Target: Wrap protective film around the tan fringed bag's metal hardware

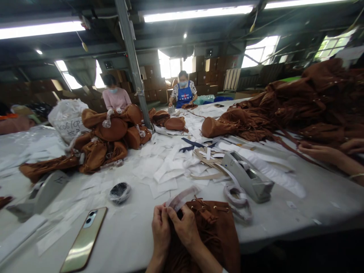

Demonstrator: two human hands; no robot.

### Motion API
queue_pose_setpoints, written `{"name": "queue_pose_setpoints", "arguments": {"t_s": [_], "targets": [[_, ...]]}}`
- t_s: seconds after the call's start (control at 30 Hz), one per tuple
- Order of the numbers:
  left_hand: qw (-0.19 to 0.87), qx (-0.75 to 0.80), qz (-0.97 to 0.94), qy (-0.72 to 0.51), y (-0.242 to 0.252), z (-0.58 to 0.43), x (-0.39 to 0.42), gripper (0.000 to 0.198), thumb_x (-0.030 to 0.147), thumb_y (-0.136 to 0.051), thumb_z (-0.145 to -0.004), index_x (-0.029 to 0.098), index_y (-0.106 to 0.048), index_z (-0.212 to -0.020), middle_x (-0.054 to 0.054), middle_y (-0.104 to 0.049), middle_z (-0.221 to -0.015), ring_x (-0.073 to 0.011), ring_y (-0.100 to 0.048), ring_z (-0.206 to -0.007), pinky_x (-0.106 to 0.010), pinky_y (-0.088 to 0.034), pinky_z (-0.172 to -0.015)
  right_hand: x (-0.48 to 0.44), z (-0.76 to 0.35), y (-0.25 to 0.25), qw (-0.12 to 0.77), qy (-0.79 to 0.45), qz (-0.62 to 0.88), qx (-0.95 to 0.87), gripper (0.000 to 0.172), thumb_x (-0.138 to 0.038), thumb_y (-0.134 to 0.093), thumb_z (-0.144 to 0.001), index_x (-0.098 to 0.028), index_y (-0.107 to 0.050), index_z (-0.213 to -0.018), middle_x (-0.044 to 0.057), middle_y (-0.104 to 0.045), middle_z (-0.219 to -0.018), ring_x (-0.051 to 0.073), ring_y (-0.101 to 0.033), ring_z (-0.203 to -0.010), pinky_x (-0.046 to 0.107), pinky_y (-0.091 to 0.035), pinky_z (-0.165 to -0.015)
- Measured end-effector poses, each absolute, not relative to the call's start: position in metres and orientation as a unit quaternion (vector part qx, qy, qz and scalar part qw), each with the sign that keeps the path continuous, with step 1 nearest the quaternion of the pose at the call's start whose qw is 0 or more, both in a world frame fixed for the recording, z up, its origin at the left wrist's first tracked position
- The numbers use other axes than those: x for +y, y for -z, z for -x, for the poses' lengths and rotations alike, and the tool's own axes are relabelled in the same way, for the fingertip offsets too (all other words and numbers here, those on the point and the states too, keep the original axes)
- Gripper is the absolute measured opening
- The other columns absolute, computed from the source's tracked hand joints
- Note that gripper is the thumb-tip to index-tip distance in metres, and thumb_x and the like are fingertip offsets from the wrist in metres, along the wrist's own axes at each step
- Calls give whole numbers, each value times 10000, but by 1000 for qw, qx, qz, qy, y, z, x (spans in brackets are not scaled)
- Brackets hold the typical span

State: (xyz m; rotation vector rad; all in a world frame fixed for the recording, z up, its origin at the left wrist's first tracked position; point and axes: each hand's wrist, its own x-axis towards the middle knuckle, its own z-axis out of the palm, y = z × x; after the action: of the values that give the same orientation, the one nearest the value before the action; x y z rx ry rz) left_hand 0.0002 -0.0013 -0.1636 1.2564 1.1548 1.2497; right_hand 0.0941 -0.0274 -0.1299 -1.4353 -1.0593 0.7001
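Observation:
A brown suede bag (218, 231) with a drawstring lies at the table's near edge, in front of me. My left hand (160, 230) and my right hand (185, 227) are both closed at its top edge, pinching a strip of clear tape (182, 197) that sticks up between the fingertips. The bag's lower part hangs over the table edge below my wrists.
A grey tape dispenser (247, 176) and tape rolls (234, 195) sit right of the bag. A phone (85, 239) lies at front left, a second dispenser (40, 195) further left. White paper scraps (167, 167) cover the table (313, 201). Brown bags (313, 102) pile at right and left; another person's hand (324, 153) reaches in.

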Motion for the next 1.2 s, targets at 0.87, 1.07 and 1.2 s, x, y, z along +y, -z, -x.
{"name": "queue_pose_setpoints", "arguments": {"t_s": [0.87, 1.07, 1.2], "targets": [[495, 449, -580, -465, 157, -1, -1, 288, 486, -478, -897, 211, -547, -848, -97, -678, -1068, -240, -631, -971, -351, -488, -841, -35, -108, 111, 752, -507, 406, -110, 453, -337, -790, -678, -159, -634, -1064, 67, -724, -926, 139, -638, -696, 189, -440, -519], [482, 460, -589, -458, 156, 0, -2, 314, 518, -475, -880, 219, -543, -814, -104, -687, -1037, -259, -624, -966, -371, -469, -856, -37, -126, 103, 759, -475, 431, -109, 629, -428, -759, -693, -233, -532, -1246, 51, -729, -980, 194, -668, -751, 275, -520, -622], [480, 453, -607, -443, 154, 4, -2, 318, 523, -458, -883, 224, -521, -796, -110, -685, -1056, -269, -626, -972, -371, -470, -846, -40, -145, 96, 773, -433, 453, -95, 740, -471, -751, -688, -244, -443, -1322, 39, -741, -912, 195, -669, -742, 238, -482, -539]]}}
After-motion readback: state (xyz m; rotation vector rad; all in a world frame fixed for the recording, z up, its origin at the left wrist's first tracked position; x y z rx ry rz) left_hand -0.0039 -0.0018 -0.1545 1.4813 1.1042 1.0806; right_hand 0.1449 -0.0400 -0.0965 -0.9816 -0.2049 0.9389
